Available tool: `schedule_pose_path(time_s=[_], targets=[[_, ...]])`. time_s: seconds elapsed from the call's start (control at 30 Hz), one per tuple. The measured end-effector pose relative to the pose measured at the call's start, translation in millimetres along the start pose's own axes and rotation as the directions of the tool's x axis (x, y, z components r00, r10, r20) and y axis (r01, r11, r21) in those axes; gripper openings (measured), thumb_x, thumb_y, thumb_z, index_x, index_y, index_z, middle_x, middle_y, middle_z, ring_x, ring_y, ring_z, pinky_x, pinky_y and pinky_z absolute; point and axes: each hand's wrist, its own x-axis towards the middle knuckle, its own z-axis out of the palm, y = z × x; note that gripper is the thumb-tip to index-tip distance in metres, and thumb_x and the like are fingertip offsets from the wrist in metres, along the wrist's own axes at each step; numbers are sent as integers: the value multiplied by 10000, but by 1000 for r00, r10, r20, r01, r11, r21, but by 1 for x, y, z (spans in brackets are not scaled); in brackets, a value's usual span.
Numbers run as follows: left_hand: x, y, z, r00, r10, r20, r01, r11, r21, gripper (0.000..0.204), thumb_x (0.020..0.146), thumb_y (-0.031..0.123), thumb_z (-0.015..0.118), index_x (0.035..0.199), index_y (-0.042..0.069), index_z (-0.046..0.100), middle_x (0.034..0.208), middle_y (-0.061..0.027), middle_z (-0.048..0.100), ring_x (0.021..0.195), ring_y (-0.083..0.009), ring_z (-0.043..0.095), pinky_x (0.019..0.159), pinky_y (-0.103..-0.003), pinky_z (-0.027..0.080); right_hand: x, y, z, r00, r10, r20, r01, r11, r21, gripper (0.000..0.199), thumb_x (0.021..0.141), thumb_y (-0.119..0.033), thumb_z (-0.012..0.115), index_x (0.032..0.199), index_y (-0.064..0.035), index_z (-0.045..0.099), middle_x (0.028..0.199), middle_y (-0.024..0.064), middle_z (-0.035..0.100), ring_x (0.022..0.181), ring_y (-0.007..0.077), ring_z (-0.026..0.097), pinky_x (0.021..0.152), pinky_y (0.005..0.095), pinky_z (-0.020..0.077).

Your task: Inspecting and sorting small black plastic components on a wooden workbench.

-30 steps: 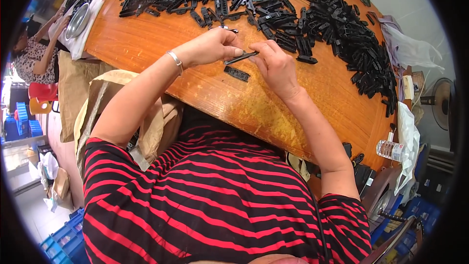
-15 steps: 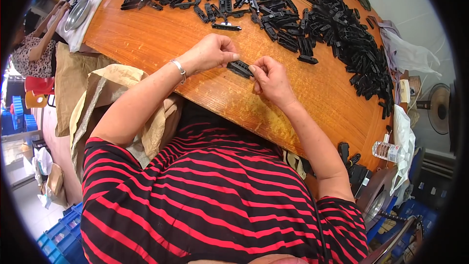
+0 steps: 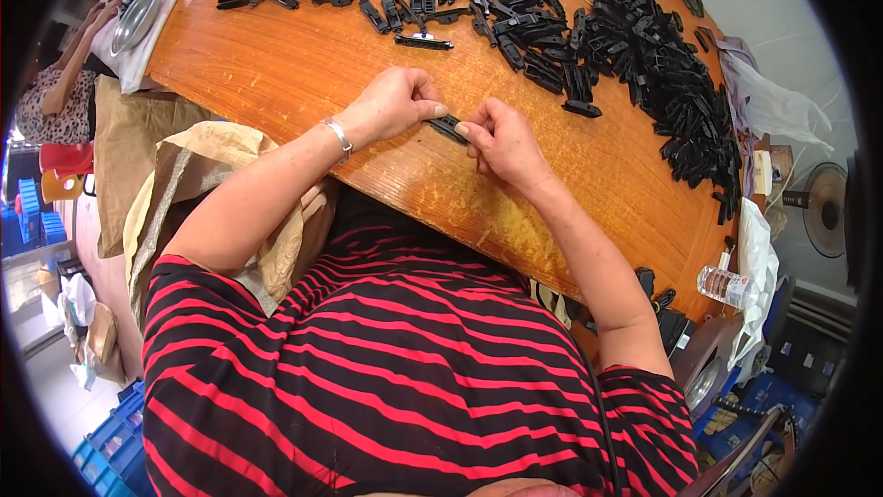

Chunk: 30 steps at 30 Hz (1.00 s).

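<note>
Black strip pinched by left fingers, right fingers, inside table edge; bare wood rightward.

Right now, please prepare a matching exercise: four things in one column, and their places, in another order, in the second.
1. black part
2. metal bracelet
3. clear bottle
4. metal dish

A. near the right edge of the table
B. upper left of the picture
C. between left hand and right hand
D. around the left wrist

Pairs: 1-C; 2-D; 3-A; 4-B

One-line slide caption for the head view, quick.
Left hand and right hand grip a slim black part at a wooden table, heaped black pieces beyond.
</note>
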Motion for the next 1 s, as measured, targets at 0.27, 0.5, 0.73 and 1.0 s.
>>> schedule_pose_path(time_s=[0.27,0.5,0.73,1.0], targets=[[-1,-9,8,993,97,-63,-90,990,106,261,785,210,752,781,26,566,683,-103,600,643,-239,580,616,-353,473,4,5,2,986,-155,-54,110,869,-482,279,817,-242,722,840,-13,565,728,149,637,698,303,620,652,421,472],[-17,5,0,997,66,-40,-57,982,182,218,807,123,729,773,20,540,693,-44,575,648,-133,530,611,-295,457,-6,2,0,979,-203,-13,176,878,-445,260,839,-226,704,806,-23,544,659,87,606,623,212,595,592,354,462],[-156,82,-91,930,254,-266,-248,967,59,255,751,165,729,723,41,507,730,-11,463,682,-130,462,622,-259,384,4,18,-49,904,-384,-187,254,835,-488,194,851,-183,684,848,-17,584,730,96,617,661,206,601,614,329,477],[-262,19,-136,913,-162,-374,299,890,344,136,767,99,665,804,23,558,766,7,497,726,-87,468,669,-222,393,56,-4,-52,801,-561,-211,169,550,-818,271,830,-188,701,1040,-62,583,987,111,615,799,301,653,674,382,526]])
